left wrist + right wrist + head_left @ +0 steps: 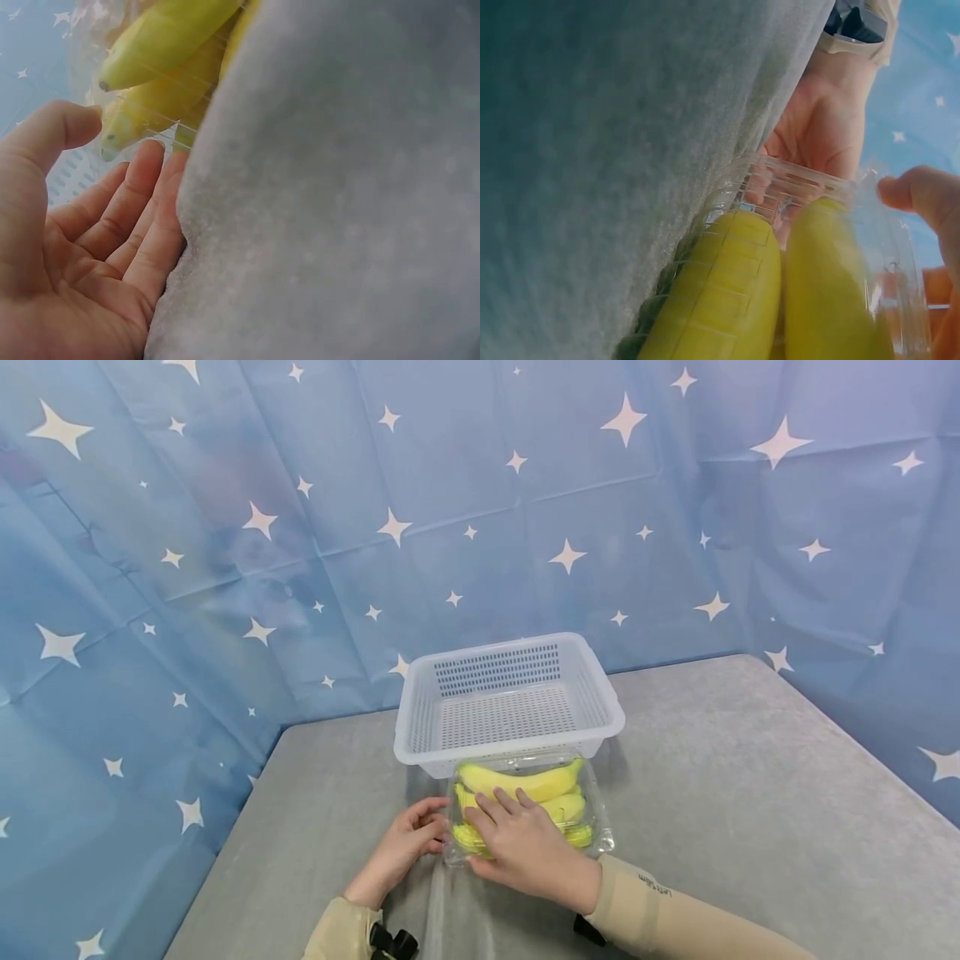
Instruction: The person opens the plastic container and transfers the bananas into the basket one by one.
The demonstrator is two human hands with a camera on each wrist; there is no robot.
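Observation:
A clear plastic clamshell box (pixel 602 837) with yellow bananas (pixel 525 783) inside lies on the table, right in front of the basket. My right hand (pixel 528 852) rests over the top of the box, fingers spread across the lid and thumb (pixel 919 193) at its near edge. At the box's left end is my left hand (pixel 408 842), its fingers loosely bent with the fingertips right at the side wall. In the left wrist view the palm of this hand (pixel 97 247) faces up, with thumb and fingers apart beside the banana tips (pixel 142 112).
Behind the box stands a white perforated plastic basket (pixel 416 743) with nothing in it. The grey table (pixel 720 777) extends to both sides. A blue cloth with white stars (pixel 465 485) hangs along the table's back and sides.

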